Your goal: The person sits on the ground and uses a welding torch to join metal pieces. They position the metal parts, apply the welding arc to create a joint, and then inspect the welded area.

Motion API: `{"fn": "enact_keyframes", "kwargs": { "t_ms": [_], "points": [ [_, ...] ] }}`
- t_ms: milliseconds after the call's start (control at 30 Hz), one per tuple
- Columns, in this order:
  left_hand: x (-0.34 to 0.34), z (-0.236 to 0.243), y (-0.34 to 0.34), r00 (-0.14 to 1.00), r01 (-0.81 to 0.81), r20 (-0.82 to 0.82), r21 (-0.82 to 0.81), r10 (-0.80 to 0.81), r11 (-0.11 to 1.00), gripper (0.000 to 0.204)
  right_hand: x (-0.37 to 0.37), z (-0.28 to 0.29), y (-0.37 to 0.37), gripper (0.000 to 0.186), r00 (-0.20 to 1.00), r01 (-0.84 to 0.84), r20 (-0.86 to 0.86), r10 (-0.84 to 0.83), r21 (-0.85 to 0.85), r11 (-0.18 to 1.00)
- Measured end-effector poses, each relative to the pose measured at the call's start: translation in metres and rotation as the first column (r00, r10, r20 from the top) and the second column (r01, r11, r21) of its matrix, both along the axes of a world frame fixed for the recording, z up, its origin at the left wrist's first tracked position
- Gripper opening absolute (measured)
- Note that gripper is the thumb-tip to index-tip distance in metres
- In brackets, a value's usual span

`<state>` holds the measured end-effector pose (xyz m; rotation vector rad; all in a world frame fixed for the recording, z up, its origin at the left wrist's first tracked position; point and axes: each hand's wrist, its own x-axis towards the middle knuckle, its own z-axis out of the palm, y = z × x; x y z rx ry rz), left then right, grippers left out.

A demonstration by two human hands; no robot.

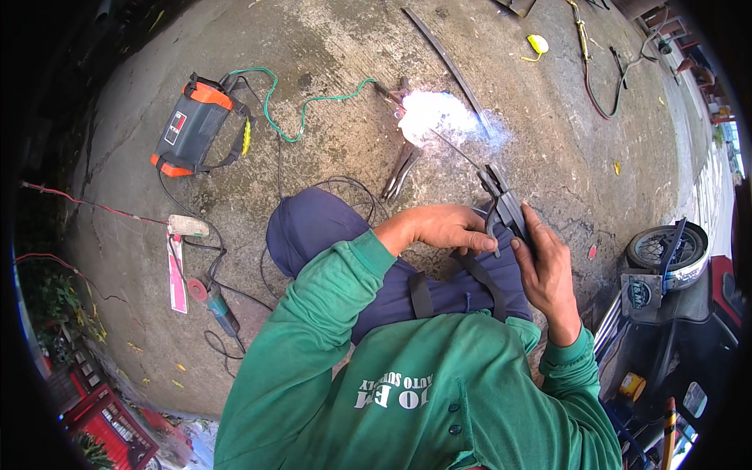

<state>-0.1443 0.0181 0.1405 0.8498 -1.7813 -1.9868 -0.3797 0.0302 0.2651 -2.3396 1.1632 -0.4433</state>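
My right hand [548, 270] is wrapped around a black electrode holder [511, 211]. A thin welding rod [456, 147] runs from its jaws up to a bright white arc [439, 117], whose glare hides the metal being welded. My left hand [448, 229] is curled closed, thumb and fingertips against the holder's lever; part of that grip is hidden. Just below the glare, locking pliers [402, 170] lie with their handles toward me. A clamp [387, 92] on a green cable sits at the glare's left side. From the glare's right, a long metal bar [446, 59] stretches away.
An orange and grey welding machine [194, 129] stands at left on the concrete. Nearer are an angle grinder [219, 309] and loose black cables [345, 184]. A yellow tape measure [537, 44] and a torch with hose [583, 39] lie far right. A wheel [666, 249] is at right.
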Motion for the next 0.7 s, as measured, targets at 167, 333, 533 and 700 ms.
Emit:
{"fn": "enact_keyframes", "kwargs": {
  "t_ms": [167,333,533,700],
  "points": [
    [-0.0003,-0.0023,0.0003,1.000,-0.004,-0.011,0.002,0.004,1.000,0.083,0.0007,-0.0004,-0.0007,0.057,1.000,-0.007,0.008,0.007,-0.007,1.000],
    [-0.0019,-0.0048,0.0031,0.996,-0.073,-0.051,-0.042,0.071,0.996,0.081,0.0018,0.0012,-0.0011,0.057,1.000,0.002,0.001,-0.002,0.012,1.000],
    [-0.0017,-0.0081,0.0025,0.996,-0.077,-0.039,-0.049,0.075,0.996,0.081,0.0034,0.0009,-0.0016,0.056,1.000,0.001,0.008,-0.001,0.017,1.000],
    [0.0005,-0.0085,-0.0013,1.000,-0.010,-0.019,-0.029,0.009,1.000,0.081,0.0031,0.0002,-0.0018,0.056,1.000,-0.002,0.011,0.002,0.010,1.000]
  ]
}}
